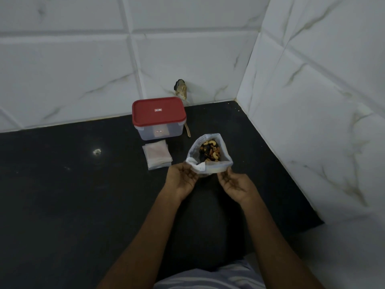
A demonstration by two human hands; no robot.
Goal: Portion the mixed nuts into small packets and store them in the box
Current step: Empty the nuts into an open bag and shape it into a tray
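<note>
A clear plastic bag (216, 166) with its mouth open stands on the black counter, and mixed nuts (210, 153) show inside. My left hand (183, 178) grips the bag's near left rim. My right hand (234, 183) holds the near right rim. A stack of small empty packets (157, 156) lies flat to the left of the bag. Behind the stack sits a clear box with a red lid (158, 112), closed.
The black counter (73, 195) runs into a corner of white marbled tile walls at the back and right (312, 122). A thin wooden stick (188, 131) lies beside the box. A chipped hole (180, 89) marks the back wall.
</note>
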